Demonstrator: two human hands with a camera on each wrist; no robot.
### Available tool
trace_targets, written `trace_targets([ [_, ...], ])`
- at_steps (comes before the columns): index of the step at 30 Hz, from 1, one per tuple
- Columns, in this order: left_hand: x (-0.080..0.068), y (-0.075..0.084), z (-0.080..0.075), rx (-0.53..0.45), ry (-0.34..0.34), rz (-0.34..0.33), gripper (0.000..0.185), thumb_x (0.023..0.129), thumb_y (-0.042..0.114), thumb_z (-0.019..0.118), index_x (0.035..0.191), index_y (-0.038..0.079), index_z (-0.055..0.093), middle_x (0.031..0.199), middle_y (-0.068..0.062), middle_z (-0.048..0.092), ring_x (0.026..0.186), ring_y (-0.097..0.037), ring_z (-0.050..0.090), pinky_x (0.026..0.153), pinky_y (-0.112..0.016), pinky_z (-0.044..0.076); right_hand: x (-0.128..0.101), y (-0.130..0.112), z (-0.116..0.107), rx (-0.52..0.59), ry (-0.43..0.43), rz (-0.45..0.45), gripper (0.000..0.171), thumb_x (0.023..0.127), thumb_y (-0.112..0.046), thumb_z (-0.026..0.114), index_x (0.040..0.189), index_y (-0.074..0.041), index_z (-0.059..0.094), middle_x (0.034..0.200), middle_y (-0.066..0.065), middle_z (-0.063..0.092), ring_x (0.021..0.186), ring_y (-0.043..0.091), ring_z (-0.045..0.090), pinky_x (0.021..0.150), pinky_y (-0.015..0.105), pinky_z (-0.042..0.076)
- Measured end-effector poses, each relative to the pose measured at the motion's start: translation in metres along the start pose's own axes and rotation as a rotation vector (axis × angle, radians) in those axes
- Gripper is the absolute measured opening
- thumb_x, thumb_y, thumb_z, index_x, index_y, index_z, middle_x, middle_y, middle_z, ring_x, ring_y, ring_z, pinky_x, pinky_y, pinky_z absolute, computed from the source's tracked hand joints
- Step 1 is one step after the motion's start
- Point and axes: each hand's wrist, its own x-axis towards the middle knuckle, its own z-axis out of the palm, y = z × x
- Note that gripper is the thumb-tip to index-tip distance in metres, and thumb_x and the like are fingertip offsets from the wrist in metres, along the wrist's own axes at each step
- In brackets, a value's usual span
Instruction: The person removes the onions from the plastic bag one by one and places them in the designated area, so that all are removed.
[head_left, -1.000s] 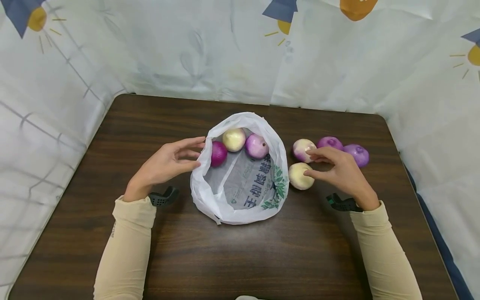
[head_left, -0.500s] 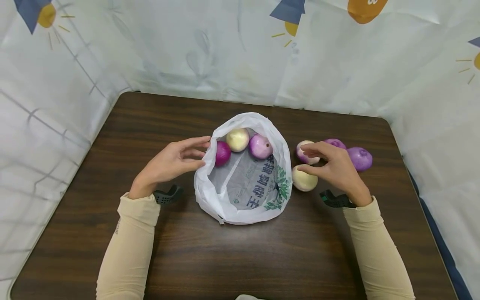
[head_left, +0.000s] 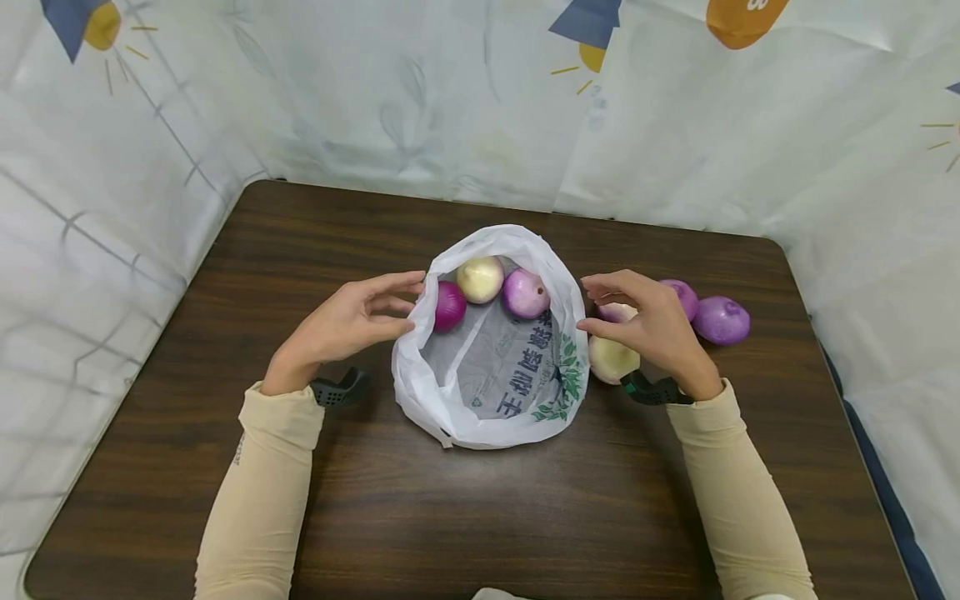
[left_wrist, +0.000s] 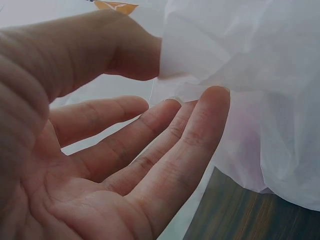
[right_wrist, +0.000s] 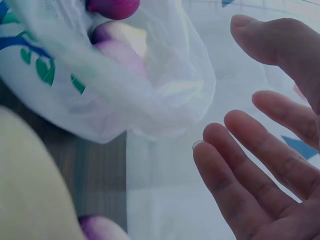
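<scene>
A white plastic bag (head_left: 491,429) with rolled-out rim stands open on the table. Inside lie a dark purple onion (head_left: 450,306), a pale onion (head_left: 480,279) and a light purple onion (head_left: 525,293). My left hand (head_left: 356,321) holds the bag's left rim; in the left wrist view, plastic covers the thumb tip. By the right rim hovers my right hand (head_left: 648,321), fingers loosely bent and holding nothing; its fingers (right_wrist: 240,185) are apart from the bag in the right wrist view. Under it, partly hidden, are a pale onion (head_left: 611,362) and a white-purple onion (head_left: 618,312).
Two purple onions sit farther right, one (head_left: 678,296) partly behind the right hand, the other (head_left: 722,321) in full view. White printed sheeting (head_left: 480,108) surrounds the dark wooden table (head_left: 450,517). A small white object (head_left: 493,594) shows at the front edge.
My right hand has moved left, away from the onions it was touching, to the bag's right rim. The left hand stays at the left rim. The whole view has shifted slightly.
</scene>
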Motion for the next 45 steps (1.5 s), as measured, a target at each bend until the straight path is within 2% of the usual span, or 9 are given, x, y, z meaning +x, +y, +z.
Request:
trace_targets([
  [2,0.000,0.000,0.000,0.002,-0.001,-0.003,0.065,0.094,0.001,0.071,0.154,0.006,0.047,0.151,-0.020,0.055,0.111,-0.002,0.066,0.091,-0.014,0.057,0.004,-0.001,0.002,0.019,-0.001,-0.013,0.053,0.075,-0.012,0.094,0.123,-0.016,0.074,0.106,0.003,0.076,0.095,0.004,0.071,0.091,0.014,0.056],
  [7,0.000,-0.001,-0.002,0.009,-0.006,-0.011,0.066,0.094,0.003,0.071,0.155,0.008,0.046,0.151,-0.018,0.056,0.112,-0.003,0.066,0.091,-0.014,0.057,0.012,-0.005,0.008,0.036,-0.020,-0.031,0.053,0.075,-0.011,0.094,0.123,-0.012,0.074,0.111,0.004,0.077,0.096,0.021,0.075,0.091,0.013,0.056],
  [14,-0.001,0.001,-0.003,-0.003,-0.001,-0.012,0.065,0.094,0.002,0.071,0.155,0.006,0.046,0.151,-0.019,0.056,0.112,-0.004,0.066,0.091,-0.014,0.057,0.026,-0.012,0.019,0.063,-0.033,-0.065,0.052,0.074,-0.007,0.093,0.122,-0.006,0.073,0.112,0.009,0.077,0.097,0.024,0.076,0.090,0.027,0.061],
  [17,-0.002,0.001,-0.004,-0.007,0.001,-0.014,0.065,0.094,0.003,0.072,0.154,0.006,0.047,0.151,-0.018,0.056,0.112,-0.005,0.066,0.091,-0.014,0.057,0.031,-0.015,0.025,0.113,-0.039,-0.068,0.052,0.074,-0.005,0.093,0.121,-0.004,0.073,0.113,0.011,0.076,0.098,0.027,0.075,0.092,0.027,0.061],
  [24,-0.002,0.001,-0.003,-0.016,0.001,-0.022,0.065,0.094,0.002,0.071,0.155,0.007,0.046,0.151,-0.018,0.056,0.115,-0.010,0.067,0.091,-0.015,0.057,0.045,-0.026,0.040,0.184,-0.065,-0.083,0.051,0.076,-0.010,0.093,0.123,-0.012,0.074,0.111,0.012,0.075,0.099,0.021,0.073,0.096,0.025,0.059],
  [30,0.000,0.001,-0.001,-0.023,-0.015,-0.020,0.066,0.095,0.002,0.071,0.155,0.006,0.045,0.152,-0.019,0.055,0.124,-0.029,0.065,0.093,-0.014,0.056,0.055,-0.033,0.051,0.221,-0.085,-0.054,0.048,0.079,-0.016,0.092,0.124,-0.016,0.074,0.110,0.010,0.075,0.099,0.031,0.073,0.097,0.027,0.060],
  [34,-0.001,0.001,-0.001,-0.031,-0.014,-0.022,0.066,0.094,0.002,0.071,0.155,0.007,0.046,0.152,-0.018,0.055,0.125,-0.030,0.065,0.093,-0.014,0.056,0.061,-0.038,0.060,0.235,-0.103,-0.041,0.051,0.078,-0.015,0.092,0.125,-0.015,0.074,0.113,0.008,0.076,0.100,0.032,0.074,0.095,0.031,0.061],
  [41,-0.001,0.001,-0.002,-0.022,-0.011,-0.031,0.066,0.094,0.003,0.071,0.155,0.010,0.046,0.152,-0.015,0.055,0.125,-0.028,0.065,0.093,-0.015,0.057,0.071,-0.044,0.079,0.242,-0.152,-0.066,0.051,0.078,-0.008,0.090,0.125,-0.001,0.071,0.120,0.017,0.073,0.103,0.034,0.074,0.096,0.036,0.061],
  [45,-0.002,0.002,-0.002,-0.016,-0.012,-0.024,0.066,0.094,0.003,0.071,0.156,0.009,0.045,0.152,-0.016,0.055,0.126,-0.031,0.064,0.093,-0.015,0.056,0.077,-0.047,0.091,0.233,-0.183,-0.077,0.052,0.078,-0.010,0.091,0.125,0.000,0.070,0.120,0.019,0.073,0.102,0.033,0.075,0.095,0.039,0.062],
])
